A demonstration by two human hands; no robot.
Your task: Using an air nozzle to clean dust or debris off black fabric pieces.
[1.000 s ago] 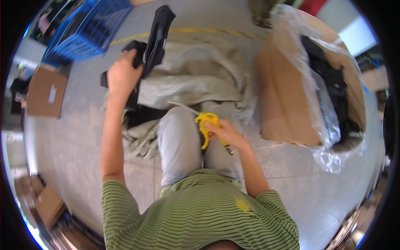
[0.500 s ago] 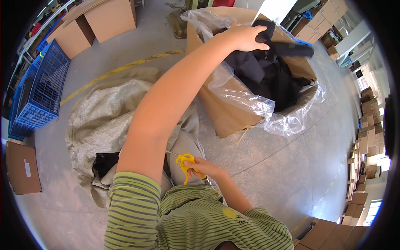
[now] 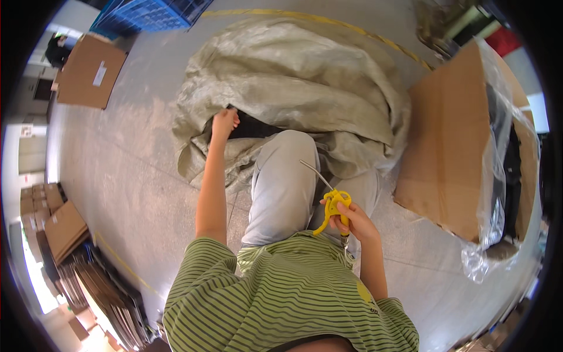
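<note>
My left hand (image 3: 225, 122) is at the mouth of a large beige woven sack (image 3: 293, 64), its fingers curled closed. A bit of black shows at its fingertips; what it grips, if anything, I cannot make out. Dark black material (image 3: 255, 125) shows inside the sack's opening, beside the hand. In front of my lap, my right hand (image 3: 356, 223) is wrapped round a yellow air blow gun (image 3: 336, 203). Its thin metal nozzle points up and to the left, and a fitting hangs below the grip.
A large cardboard box (image 3: 443, 141) lined with clear plastic (image 3: 498, 170) stands at the right, with black items (image 3: 512, 182) inside. A blue plastic crate (image 3: 149, 16) and another carton (image 3: 92, 71) are at the far left. Flattened cardboard (image 3: 108, 296) is stacked at lower left.
My left hand has left the black items in the lined box and moved to the sack's opening, its fingers now curled. The view has swung left. My right hand still holds the air blow gun.
</note>
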